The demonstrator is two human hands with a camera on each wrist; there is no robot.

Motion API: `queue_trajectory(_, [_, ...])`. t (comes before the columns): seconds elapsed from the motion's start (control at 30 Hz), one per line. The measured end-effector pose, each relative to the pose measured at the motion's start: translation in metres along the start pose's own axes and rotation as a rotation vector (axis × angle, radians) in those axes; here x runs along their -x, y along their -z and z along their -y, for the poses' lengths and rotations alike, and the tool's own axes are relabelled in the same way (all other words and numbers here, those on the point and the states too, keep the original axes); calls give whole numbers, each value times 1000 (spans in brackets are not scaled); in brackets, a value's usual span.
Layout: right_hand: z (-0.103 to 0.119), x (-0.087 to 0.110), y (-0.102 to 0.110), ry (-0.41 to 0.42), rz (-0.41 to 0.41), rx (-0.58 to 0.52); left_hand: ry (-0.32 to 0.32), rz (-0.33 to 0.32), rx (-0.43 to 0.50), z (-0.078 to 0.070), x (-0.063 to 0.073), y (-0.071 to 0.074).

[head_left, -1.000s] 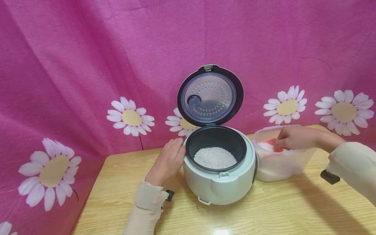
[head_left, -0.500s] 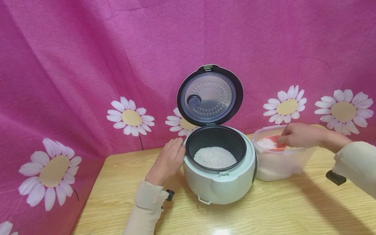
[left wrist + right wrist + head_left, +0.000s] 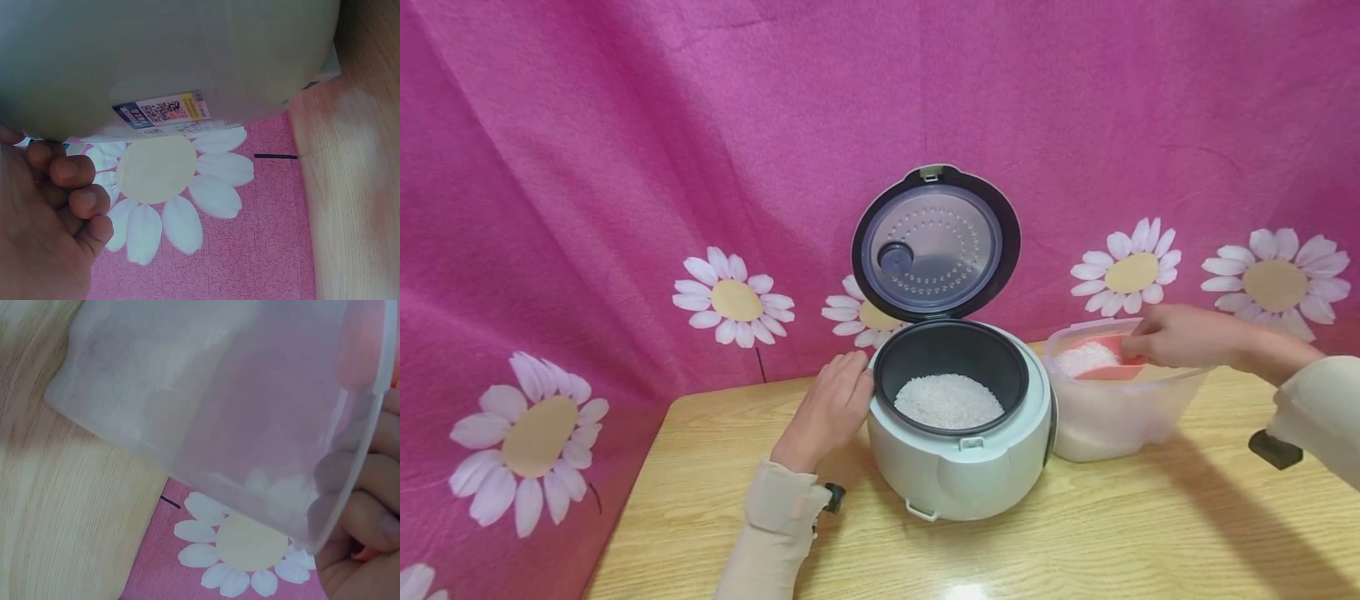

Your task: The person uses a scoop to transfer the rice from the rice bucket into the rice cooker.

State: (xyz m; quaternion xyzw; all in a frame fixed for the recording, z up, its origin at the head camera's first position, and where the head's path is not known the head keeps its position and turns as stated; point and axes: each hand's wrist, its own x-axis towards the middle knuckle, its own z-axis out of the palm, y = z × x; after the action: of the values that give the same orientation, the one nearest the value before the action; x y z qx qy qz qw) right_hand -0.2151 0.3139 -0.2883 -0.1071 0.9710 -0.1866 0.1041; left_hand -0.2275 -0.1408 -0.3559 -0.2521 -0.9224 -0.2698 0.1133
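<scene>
A pale green rice cooker (image 3: 958,479) stands on the table with its lid (image 3: 936,250) raised. White rice (image 3: 949,402) lies in its dark inner pot (image 3: 951,337). My left hand (image 3: 827,408) holds the cooker's left side near the rim; in the left wrist view its fingers (image 3: 81,203) are curled by the cooker body. To the right, a translucent plastic bin (image 3: 1120,421) holds more rice. My right hand (image 3: 1187,337) grips a red scoop (image 3: 1112,372) heaped with rice, at the level of the bin's mouth. The bin wall partly covers that hand's fingers in the right wrist view.
The wooden table (image 3: 700,492) meets a pink cloth (image 3: 625,167) printed with daisies at its back and left. The bin stands close against the cooker's right side. Behind the cooker, the lid leans back near the cloth.
The right hand has lifted the red scoop from down in the bin, moving slightly up and right, and the rice in it now shows. The left hand and the cooker have stayed put.
</scene>
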Motion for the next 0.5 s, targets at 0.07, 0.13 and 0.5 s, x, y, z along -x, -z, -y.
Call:
queue_trajectory(0.07, [-1,2,2,-17,9,-8,1,0,-1,0,0,0])
queue_trajectory(0.13, [-1,4,4,-23,17,-24,2,-1,1,0,0,0])
queue_trajectory(0.5, [-5,12,9,-49,12,-76,5,4,3,-2,0,1])
